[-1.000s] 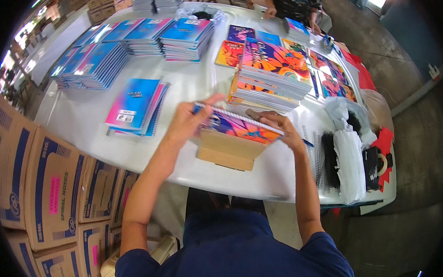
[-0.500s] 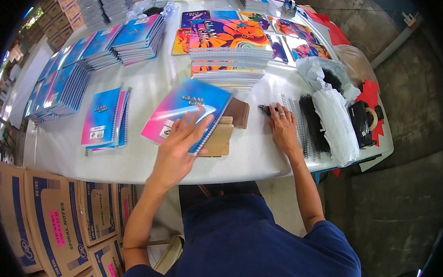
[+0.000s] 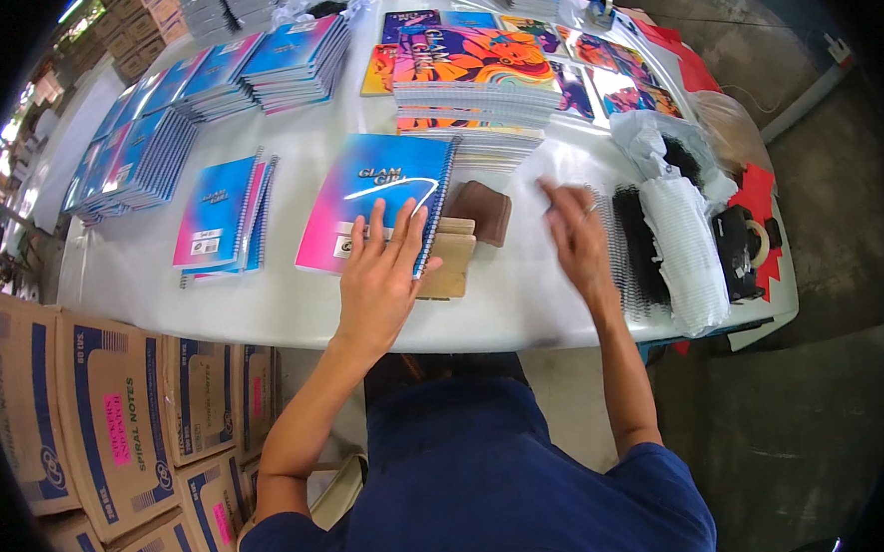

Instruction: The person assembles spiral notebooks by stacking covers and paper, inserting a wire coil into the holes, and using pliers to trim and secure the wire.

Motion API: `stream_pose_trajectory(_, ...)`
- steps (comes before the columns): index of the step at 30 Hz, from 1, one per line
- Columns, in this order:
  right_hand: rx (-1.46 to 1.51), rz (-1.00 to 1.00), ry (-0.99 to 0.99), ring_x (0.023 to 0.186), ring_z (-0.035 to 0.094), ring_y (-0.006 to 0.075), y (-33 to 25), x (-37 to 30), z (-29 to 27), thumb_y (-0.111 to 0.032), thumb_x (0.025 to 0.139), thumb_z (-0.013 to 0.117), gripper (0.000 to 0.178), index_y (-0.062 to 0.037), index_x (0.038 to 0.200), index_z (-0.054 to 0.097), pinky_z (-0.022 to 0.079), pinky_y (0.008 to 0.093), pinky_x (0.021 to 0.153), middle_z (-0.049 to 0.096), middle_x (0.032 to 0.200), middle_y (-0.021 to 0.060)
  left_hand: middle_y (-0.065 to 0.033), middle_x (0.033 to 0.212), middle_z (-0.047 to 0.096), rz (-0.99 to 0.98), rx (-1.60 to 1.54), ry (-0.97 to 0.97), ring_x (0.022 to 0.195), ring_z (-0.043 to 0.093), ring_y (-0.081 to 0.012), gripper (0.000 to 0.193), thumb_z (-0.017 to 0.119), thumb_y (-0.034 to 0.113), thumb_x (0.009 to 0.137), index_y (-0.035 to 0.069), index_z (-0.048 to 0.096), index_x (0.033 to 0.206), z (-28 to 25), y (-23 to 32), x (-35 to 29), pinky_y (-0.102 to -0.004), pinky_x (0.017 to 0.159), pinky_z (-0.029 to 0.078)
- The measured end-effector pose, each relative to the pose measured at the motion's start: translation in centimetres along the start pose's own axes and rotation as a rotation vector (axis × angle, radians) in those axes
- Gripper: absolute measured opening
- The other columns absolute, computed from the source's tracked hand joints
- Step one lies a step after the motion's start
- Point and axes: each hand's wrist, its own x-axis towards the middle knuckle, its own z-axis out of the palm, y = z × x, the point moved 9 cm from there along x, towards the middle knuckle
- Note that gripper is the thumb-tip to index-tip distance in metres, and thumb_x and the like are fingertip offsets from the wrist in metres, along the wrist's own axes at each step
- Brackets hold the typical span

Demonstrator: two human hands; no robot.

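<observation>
A blue-and-pink spiral notebook (image 3: 381, 164) lies tilted at the middle of the table, its wire binding along the right edge. My left hand (image 3: 379, 264) rests flat on its cover with fingers spread. Under and beside the bound edge is a tan wooden block (image 3: 449, 266), with a dark brown flat piece (image 3: 482, 212) just behind it. My right hand (image 3: 578, 237) hovers blurred over the table to the right, near the black binding coils (image 3: 635, 241); whether it holds anything is smeared. Left of the notebook sits a small pile of similar notebooks (image 3: 217, 213).
Tall stacks of blue-and-pink notebooks (image 3: 291, 59) stand at the back left. A pile of orange-and-purple covers (image 3: 476, 69) is ahead. On the right lie a white wrapped bundle (image 3: 683, 253) and a tape roll (image 3: 758, 242). Cardboard boxes (image 3: 119, 413) are stacked below left.
The notebook has settled flatter under my left hand, its cover no longer blurred. My right hand has lifted from beside a small dark tool, which I cannot make out now.
</observation>
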Motion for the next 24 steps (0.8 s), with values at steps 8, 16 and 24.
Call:
stream_pose_trajectory(8, -0.024, -0.218, -0.185, 0.093, 0.056, 0.0262, -10.3, -3.3, 4.5, -0.020, 0.082, 0.072, 0.046, -0.0159, 0.126, 0.061, 0.045, 0.0382, 0.075, 0.056, 0.104, 0.0097, -0.0099, 0.143, 0.049, -0.014, -0.025, 0.007, 0.131, 0.043, -0.0382, 0.071, 0.071, 0.005, 0.077, 0.006, 0.042, 0.142, -0.1, 0.0, 0.0, -0.0534, 0.107, 0.033)
stream_pose_trajectory(16, -0.140, -0.274, -0.231, 0.093, 0.055, 0.0241, -10.6, -3.2, 5.1, -0.022, 0.081, 0.073, 0.048, -0.0170, 0.127, 0.060, 0.043, 0.0374, 0.075, 0.054, 0.103, 0.0086, -0.0088, 0.143, 0.048, -0.017, -0.029, 0.014, 0.130, 0.044, -0.0400, 0.072, 0.066, -0.001, 0.077, 0.007, 0.039, 0.144, -0.3, 0.2, 0.1, -0.0549, 0.106, 0.034)
stream_pose_trajectory(24, -0.106, -0.258, -0.207, 0.092, 0.058, 0.0257, -11.2, -2.8, 4.4, -0.012, 0.077, 0.074, 0.048, -0.0128, 0.124, 0.062, 0.047, 0.0390, 0.078, 0.055, 0.105, 0.0088, -0.0103, 0.142, 0.049, -0.039, -0.038, 0.023, 0.129, 0.045, -0.0402, 0.075, 0.064, -0.006, 0.076, 0.005, 0.036, 0.145, -0.5, 0.0, -0.1, -0.0554, 0.105, 0.035)
